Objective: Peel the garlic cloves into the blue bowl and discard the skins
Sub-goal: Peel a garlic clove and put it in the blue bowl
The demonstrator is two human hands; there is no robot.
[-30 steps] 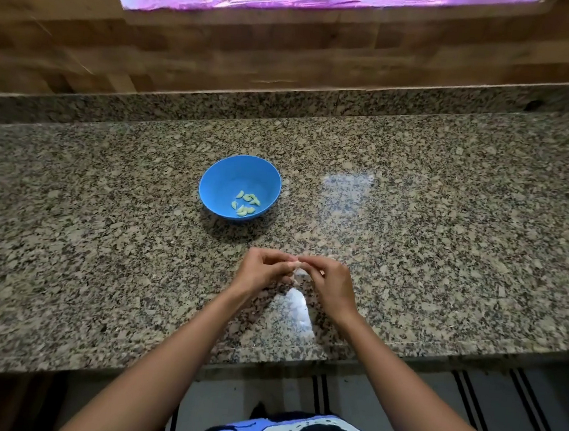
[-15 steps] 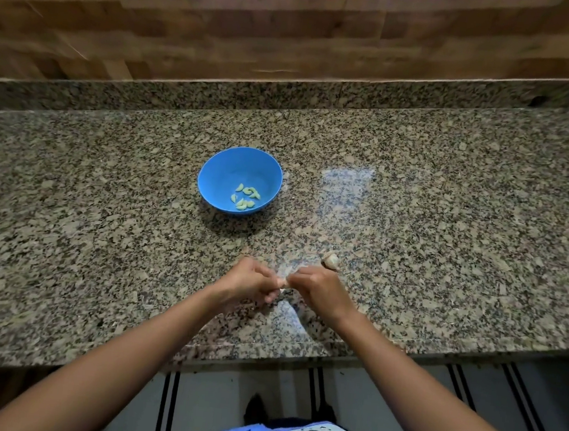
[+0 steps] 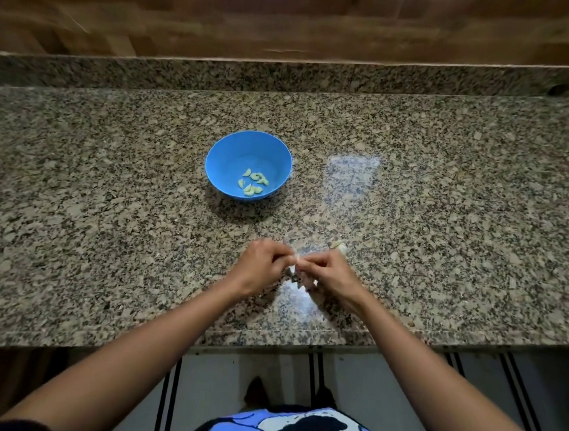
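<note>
Both hands meet low over the near edge of the speckled granite counter (image 3: 449, 202), left hand (image 3: 259, 266) and right hand (image 3: 331, 276) pinching one pale garlic clove (image 3: 293, 268) between their fingertips. Just right of the right hand, another unpeeled clove (image 3: 340, 247) lies on the stone. Farther back and a little left sits the blue bowl (image 3: 233, 156), peeled cloves (image 3: 253, 182) inside. Wood-panelled wall (image 3: 293, 16) behind, striped floor (image 3: 382, 378) below.

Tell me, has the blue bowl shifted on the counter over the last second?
No. The blue bowl sits at the same spot beside the pale glare patch on the granite counter; only the camera tilted.
</note>
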